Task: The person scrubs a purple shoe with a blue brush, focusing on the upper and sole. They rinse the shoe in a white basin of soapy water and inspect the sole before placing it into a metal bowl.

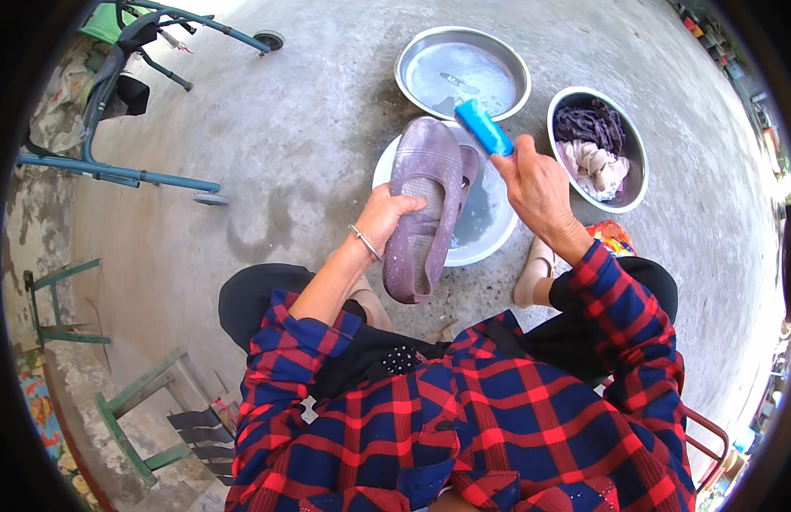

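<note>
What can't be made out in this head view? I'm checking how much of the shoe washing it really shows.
- Bristles of the blue plastic brush: face away, partly inside the right hand.
- White round basin: largely covered by the purple slip-on shoe, held by the left hand.
- Round metal bowl of clothes: garments bunched together, individual pieces unclear.
- Right-edge objects: too small and bent by the fisheye.

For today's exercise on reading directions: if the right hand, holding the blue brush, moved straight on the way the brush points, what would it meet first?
Most likely the purple shoe in the left hand: the right hand aims the blue brush up-left, close beside the shoe's upper end. Depth is unclear; it could pass toward the metal basin of water.
</note>
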{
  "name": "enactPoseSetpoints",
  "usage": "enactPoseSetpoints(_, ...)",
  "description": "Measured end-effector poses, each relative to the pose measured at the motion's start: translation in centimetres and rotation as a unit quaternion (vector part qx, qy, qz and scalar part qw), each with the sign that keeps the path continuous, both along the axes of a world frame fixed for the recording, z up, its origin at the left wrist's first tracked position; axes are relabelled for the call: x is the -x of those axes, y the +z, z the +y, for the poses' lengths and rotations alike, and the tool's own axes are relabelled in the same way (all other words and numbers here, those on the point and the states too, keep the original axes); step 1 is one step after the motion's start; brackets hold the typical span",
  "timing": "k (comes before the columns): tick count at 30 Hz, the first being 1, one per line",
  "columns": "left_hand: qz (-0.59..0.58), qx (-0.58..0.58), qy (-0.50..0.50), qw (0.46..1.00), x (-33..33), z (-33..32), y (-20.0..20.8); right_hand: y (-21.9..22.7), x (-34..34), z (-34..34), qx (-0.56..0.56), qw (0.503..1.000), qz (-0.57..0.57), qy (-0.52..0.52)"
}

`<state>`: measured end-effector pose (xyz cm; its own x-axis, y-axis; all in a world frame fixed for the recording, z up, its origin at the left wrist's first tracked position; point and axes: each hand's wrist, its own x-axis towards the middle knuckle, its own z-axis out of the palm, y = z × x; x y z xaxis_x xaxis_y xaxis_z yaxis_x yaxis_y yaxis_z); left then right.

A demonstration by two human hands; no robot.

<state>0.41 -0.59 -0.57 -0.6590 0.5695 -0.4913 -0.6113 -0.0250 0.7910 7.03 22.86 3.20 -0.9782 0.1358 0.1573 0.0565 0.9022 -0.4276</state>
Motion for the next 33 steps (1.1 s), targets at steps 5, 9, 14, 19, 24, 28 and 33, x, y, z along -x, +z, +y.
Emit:
enactPoseSetpoints(5,0.011,-0.032,0.014,0.999,0.5,0.6,-0.5,-0.7,-1.1,-2.0,-0.030,0.994,-0.015,0.108)
enactPoseSetpoints(9,0.014,-0.029,-0.003,0.999,0.4,0.5,-0.1,0.1,1.7,-1.1,-0.048,0.998,-0.017,0.021)
enactPoseSetpoints(14,0.029,-0.043,0.015,0.999,0.1,0.5,-0.2,-1.0,-0.6,-2.7,0.021,0.995,-0.042,0.090)
enactPoseSetpoints(19,0.029,-0.045,0.023,0.998,-0.2,0.3,0.2,-1.3,2.0,0.6,0.056,0.998,-0.033,-0.013)
enactPoseSetpoints(24,0.023,-0.071,0.029,0.997,0.4,0.1,1.4,-1.5,-0.3,-0.2,0.035,0.999,-0.013,-0.031)
enactPoseSetpoints(28,0.043,-0.007,0.046,0.998,1.0,0.0,0.0,0.8,-0.7,-0.2,0.091,0.995,0.044,0.023)
enactPoseSetpoints(33,0.073,-0.035,0.031,0.996,0.6,-0.1,-1.0,-0.7,0.4,-1.4,-0.019,0.998,-0.018,0.056)
